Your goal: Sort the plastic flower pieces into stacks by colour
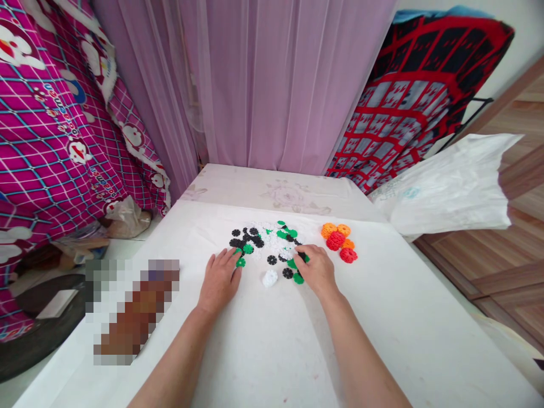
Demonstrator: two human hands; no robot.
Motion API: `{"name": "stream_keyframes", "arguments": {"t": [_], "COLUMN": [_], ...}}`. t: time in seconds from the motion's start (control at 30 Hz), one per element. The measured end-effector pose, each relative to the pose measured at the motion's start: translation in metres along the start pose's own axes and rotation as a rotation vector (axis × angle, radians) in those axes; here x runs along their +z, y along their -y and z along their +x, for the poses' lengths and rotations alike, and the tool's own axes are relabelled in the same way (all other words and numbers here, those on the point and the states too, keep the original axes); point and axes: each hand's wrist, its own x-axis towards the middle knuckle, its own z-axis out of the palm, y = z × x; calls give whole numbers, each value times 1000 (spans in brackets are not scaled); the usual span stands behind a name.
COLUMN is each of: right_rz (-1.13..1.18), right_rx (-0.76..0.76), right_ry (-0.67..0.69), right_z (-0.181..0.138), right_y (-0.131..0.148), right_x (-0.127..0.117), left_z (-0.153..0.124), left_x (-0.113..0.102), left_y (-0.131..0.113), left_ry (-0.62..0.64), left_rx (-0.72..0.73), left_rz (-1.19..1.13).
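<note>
A loose pile of small flat snowflake-shaped discs point(266, 241), black, white and green, lies in the middle of the white table point(263, 351). My left hand point(220, 279) rests palm down at the pile's near left edge, its fingertips on a green disc point(241, 262). At the near right edge my right hand point(317, 270) has curled fingers over green and black discs; what it grips is hidden. A small white ball of joined discs point(270, 277) sits between my hands. Red and orange disc balls point(339, 240) stand just right of the pile.
A white plastic bag point(450, 187) lies off the table's right corner. Purple curtains point(263, 79) hang behind the table. A pink patterned blanket point(55, 124) is at the left, a red and black one point(425, 90) at the right. A blurred patch covers the table's left side.
</note>
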Motion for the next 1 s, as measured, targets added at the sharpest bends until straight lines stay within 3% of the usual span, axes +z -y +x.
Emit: {"name": "stream_keyframes", "arguments": {"t": [0.2,0.33,0.8,1.0], "right_rz": [-108,-143,-118,-131], "right_rx": [-52,-4,80,15], "right_ry": [109,152,127,68], "right_z": [2,2,5,3], "right_y": [8,3,-5,-9], "right_x": [11,8,11,15], "left_z": [-1,-1,-1,-1], "left_x": [2,1,0,2], "left_y": [1,1,-1,1], "left_ry": [-13,-1,1,-9], "left_rx": [5,2,-6,1], "left_rz": [0,9,5,0]}}
